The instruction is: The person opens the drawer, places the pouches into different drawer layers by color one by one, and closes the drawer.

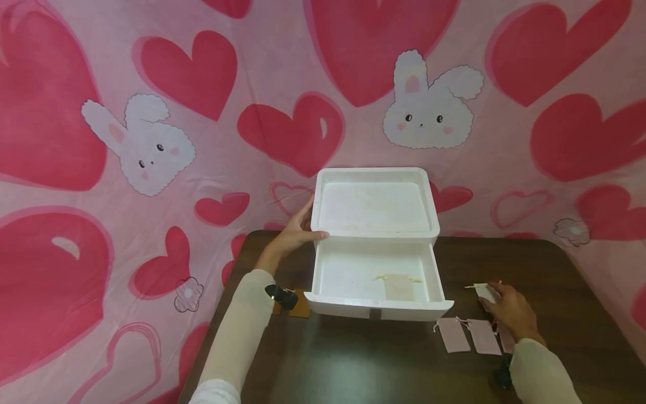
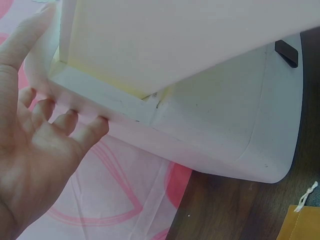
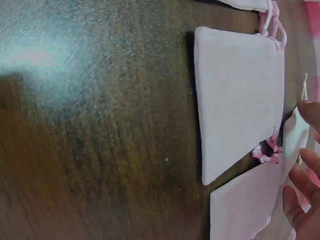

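Observation:
A white drawer unit (image 1: 375,207) stands at the back of the table, its drawer (image 1: 348,310) pulled out. Inside the drawer lies a beige drawstring pouch (image 1: 398,287). My left hand (image 1: 294,233) grips the unit's left side near the top, thumb on the front edge and fingers along the side wall (image 2: 125,132). To the right of the drawer, my right hand (image 1: 515,311) holds a cream drawstring pouch (image 1: 485,292) just above the pink ones; its fingers (image 3: 311,162) partly cover the pouch.
Pink drawstring pouches (image 1: 453,335) lie in a row on the dark wooden table (image 1: 353,359), one partly hidden by the right hand. Mustard pouches (image 1: 300,304) lie left of the drawer. A pink heart-patterned cloth (image 1: 282,67) hangs behind the table.

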`<state>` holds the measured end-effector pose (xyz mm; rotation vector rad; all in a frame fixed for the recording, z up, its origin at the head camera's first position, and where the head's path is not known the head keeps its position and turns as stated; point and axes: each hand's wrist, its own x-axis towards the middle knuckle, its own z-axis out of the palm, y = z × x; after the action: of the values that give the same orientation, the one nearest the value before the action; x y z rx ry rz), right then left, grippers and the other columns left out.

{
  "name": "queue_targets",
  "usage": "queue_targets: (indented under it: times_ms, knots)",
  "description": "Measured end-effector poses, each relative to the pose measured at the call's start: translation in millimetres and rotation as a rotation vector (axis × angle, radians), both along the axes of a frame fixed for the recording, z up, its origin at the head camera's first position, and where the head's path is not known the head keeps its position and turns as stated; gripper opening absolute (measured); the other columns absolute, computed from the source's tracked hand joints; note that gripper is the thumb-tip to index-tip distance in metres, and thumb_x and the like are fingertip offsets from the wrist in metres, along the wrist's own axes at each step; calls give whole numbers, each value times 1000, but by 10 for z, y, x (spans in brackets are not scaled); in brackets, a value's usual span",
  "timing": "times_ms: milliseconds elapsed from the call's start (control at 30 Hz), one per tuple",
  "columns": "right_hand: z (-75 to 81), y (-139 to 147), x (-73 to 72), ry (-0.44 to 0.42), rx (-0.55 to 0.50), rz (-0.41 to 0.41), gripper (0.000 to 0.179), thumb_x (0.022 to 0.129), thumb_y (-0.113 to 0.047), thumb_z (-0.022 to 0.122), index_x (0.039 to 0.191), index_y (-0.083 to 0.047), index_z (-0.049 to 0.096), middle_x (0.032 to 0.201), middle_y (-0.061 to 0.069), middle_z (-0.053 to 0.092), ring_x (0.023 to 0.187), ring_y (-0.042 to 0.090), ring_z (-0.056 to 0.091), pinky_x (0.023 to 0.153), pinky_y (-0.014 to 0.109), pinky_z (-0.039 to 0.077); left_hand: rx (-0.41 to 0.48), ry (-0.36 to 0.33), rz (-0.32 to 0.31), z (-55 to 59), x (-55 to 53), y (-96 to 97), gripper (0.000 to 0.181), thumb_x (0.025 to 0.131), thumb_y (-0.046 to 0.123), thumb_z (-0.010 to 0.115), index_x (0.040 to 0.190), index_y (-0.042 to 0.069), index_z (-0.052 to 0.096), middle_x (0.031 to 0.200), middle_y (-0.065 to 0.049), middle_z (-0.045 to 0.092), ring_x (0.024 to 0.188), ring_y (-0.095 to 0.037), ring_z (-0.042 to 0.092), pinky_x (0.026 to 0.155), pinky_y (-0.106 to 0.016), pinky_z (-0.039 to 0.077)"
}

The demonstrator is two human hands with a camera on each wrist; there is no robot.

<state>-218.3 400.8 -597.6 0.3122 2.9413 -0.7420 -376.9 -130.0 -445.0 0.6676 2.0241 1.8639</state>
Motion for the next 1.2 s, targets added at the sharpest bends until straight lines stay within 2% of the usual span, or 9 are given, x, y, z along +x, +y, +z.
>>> queue_targets:
  times_ms: [233,500,633,733,967,1200]
  knots:
    - [-21,-1,21,19,3,10,65,94,-38,68,140,4,50,143,42,42,124,63,43,90,77,43,1,1,1,-9,5,4,102,87,-4,69,165,29,13,164,-11,35,130,-32,52,105,-53,52]
    - [-95,-4,29,85,8,40,54,92,-23,70,133,8,55,135,43,46,119,64,46,93,76,41,-12,5,9,-31,-1,1,102,87,-4,69,165,30,13,164,-12,35,129,-32,52,105,-52,52]
    - [-85,2,13,90,2,39,51,92,-19,69,132,9,55,131,43,48,116,64,49,90,74,43,-12,9,10,-25,3,5,103,86,-3,70,164,31,13,164,-12,35,129,-32,53,104,-52,53]
    - [-68,-5,11,103,-6,42,43,92,-15,68,127,9,60,127,42,50,113,62,51,87,72,45,-9,15,10,-23,1,9,103,86,-4,70,164,31,13,164,-12,36,128,-31,54,103,-52,54]
    - [-71,-40,38,205,3,52,22,90,-5,67,108,7,70,115,39,60,105,60,57,83,70,47,-1,18,7,-32,-4,6,105,85,-4,71,164,32,12,164,-11,35,127,-30,54,102,-52,55]
    - [-85,-28,41,231,10,58,16,90,-3,65,101,5,73,105,34,66,93,52,63,77,65,49,-11,18,14,-25,11,4,104,86,-1,72,164,33,12,164,-10,35,129,-34,53,102,-54,54]
